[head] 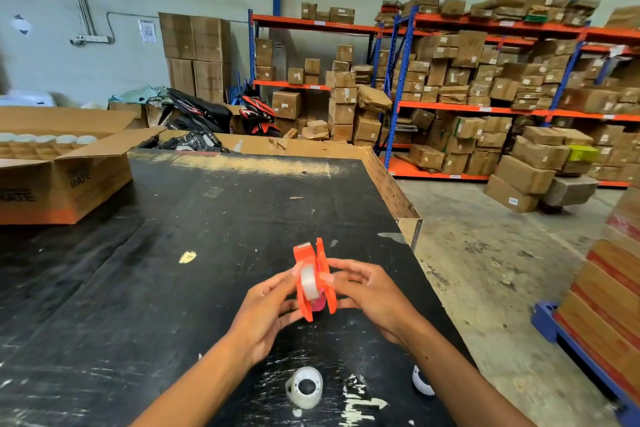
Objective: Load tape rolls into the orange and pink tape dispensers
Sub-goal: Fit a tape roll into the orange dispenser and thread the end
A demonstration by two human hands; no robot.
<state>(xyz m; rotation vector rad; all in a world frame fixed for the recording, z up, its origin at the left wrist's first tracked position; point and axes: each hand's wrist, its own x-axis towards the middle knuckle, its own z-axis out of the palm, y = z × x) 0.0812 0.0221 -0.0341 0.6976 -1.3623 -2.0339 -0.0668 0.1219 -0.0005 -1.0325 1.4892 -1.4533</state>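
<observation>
Orange tape dispenser (315, 276) held above the tabletop (207, 236), a tape roll (309, 283) seated between its side plates.

The dispenser was pinched by the left hand (268, 310) and right hand (369, 293) at its flanks; light, stiff plastic was judged, best gripped there. Something pink (318, 304), perhaps the second dispenser, was mostly hidden below it, and a spare roll (304, 387) lay nearer.
</observation>
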